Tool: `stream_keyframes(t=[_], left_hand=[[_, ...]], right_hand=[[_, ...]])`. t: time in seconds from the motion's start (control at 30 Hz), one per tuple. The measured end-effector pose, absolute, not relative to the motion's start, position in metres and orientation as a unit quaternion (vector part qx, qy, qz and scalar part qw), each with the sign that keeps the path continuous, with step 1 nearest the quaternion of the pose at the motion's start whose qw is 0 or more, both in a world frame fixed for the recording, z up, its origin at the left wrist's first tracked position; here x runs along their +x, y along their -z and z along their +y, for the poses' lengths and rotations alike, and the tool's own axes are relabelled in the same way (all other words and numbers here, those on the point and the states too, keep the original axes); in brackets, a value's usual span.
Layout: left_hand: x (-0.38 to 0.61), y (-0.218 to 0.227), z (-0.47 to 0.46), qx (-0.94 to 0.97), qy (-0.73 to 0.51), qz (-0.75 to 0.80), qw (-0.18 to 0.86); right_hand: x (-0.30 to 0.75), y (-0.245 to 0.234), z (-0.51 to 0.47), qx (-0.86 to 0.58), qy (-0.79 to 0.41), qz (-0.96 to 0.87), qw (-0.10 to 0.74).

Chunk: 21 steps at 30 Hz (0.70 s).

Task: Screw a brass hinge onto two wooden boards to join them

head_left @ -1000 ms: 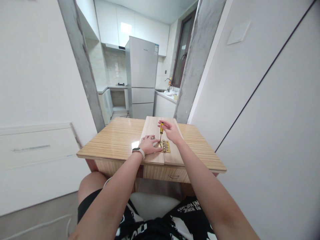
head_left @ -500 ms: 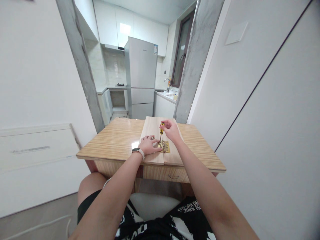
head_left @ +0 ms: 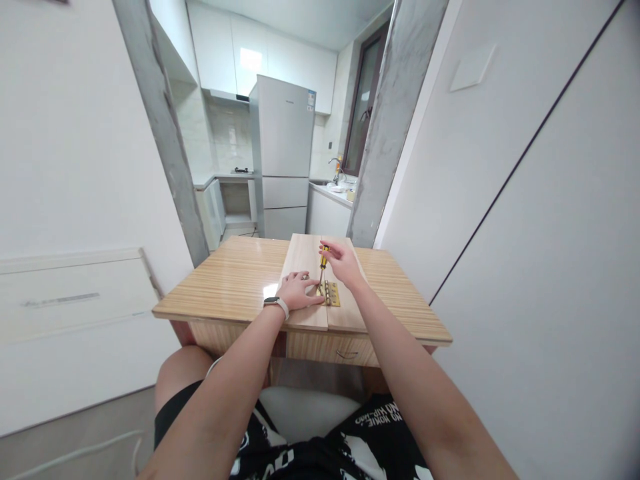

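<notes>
White cabinets (head_left: 213, 43) and a tall grey refrigerator (head_left: 285, 127) stand in the kitchen beyond a doorway with rough grey edges, a curved faucet (head_left: 335, 162) and a dark-framed window (head_left: 361, 100) off to the right. Nearer is a wood-grained tabletop (head_left: 225, 280) with a drawer (head_left: 325, 349) under its front edge. On it a left board (head_left: 306, 250) and a right board (head_left: 346, 320), both pale wood, lie side by side with their long edges together. Close to their near ends a brass hinge (head_left: 335, 294) lies across the seam, its left leaf partly hidden by the left hand (head_left: 296, 292). That hand rests palm down on the left board, fingers spread, thumb reaching to the hinge; its grip is flat and loose. A watch (head_left: 273, 301) with a pale band circles the wrist. The right hand (head_left: 343, 261) has its grip pinched around the yellow-and-black handle of a screwdriver (head_left: 325, 258). The shaft points down, slightly tilted, with its tip at the hinge's left leaf; whether it sits in a screw is too small to tell.
</notes>
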<state>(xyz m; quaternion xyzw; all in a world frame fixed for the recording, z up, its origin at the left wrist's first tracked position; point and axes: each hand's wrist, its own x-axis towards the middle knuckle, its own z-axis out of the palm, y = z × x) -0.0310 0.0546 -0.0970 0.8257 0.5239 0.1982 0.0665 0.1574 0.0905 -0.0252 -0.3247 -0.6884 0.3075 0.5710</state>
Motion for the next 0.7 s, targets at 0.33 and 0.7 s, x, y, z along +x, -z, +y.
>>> stream_keyframes(t=[0.33,0.7], left_hand=[[-0.0306,0.0923,0.0510,0.825,-0.190,0.526,0.079],[-0.0306,0.0970,0.0538,0.827,-0.199,0.522,0.065]], right_hand=[[0.1594,0.0188,0.0886,-0.315,-0.359,-0.679,0.558],[0.1541,0.0187,0.0891,-0.347,-0.305,-0.684,0.565]])
